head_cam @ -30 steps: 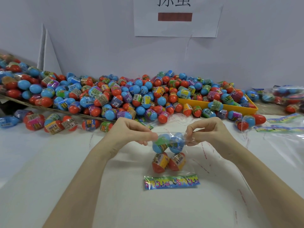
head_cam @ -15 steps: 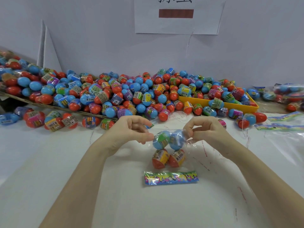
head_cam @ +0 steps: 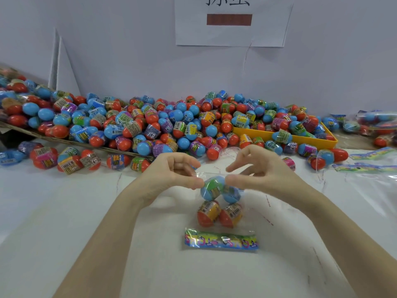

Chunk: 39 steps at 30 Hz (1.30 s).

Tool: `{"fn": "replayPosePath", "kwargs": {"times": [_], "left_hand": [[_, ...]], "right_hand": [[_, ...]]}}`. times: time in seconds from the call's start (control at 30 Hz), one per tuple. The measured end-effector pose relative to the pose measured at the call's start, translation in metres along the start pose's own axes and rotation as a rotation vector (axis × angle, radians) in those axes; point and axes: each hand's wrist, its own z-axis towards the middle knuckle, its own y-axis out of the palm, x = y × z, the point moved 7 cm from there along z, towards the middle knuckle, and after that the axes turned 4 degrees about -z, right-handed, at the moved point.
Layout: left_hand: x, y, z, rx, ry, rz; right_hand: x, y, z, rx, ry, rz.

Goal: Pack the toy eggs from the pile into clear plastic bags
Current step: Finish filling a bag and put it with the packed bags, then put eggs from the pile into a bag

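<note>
We are looking across a white tabletop [head_cam: 64, 222] that is running up to a pale, bluish-white wall [head_cam: 129, 50]; the light is falling evenly and softly, casting only faint shadows; a white paper sheet [head_cam: 232, 37] is hanging on the wall near the top middle, bearing dark characters cut off by the frame's edge and a brownish-red bar [head_cam: 229, 19]; at the left, a white folded card [head_cam: 61, 67] is standing upright in a narrow peak against the wall; a thin crack or line is running down the wall below the sheet.
</note>
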Motion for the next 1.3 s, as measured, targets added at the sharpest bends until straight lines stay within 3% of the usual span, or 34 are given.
{"fn": "replayPosePath", "kwargs": {"times": [0.13, 0.3, 0.47, 0.7, 0.87, 1.03, 1.3], "left_hand": [[0.002, -0.001, 0.000, 0.016, 0.028, -0.015], [-0.001, 0.003, 0.000, 0.043, -0.033, -0.101], [-0.007, 0.027, -0.003, -0.110, -0.152, 0.049], [0.007, 0.016, -0.001, 0.045, 0.037, -0.178], [0.008, 0.017, 0.001, 0.235, 0.053, -0.310], [0.009, 0.024, 0.002, 0.248, 0.137, -0.283], [0.005, 0.029, 0.005, 0.246, 0.024, -0.249]], "right_hand": [[0.007, 0.020, -0.001, -0.151, 0.110, -0.005], [0.009, 0.016, 0.000, -0.078, 0.145, 0.055], [0.010, 0.014, 0.003, -0.043, 0.118, 0.117], [0.009, 0.011, 0.002, -0.057, 0.100, 0.587], [0.007, 0.009, 0.004, -0.012, 0.089, 0.743], [0.005, 0.011, 0.003, 0.065, 0.126, 0.542], [0.007, 0.010, 0.004, 0.049, 0.128, 0.455]]}}
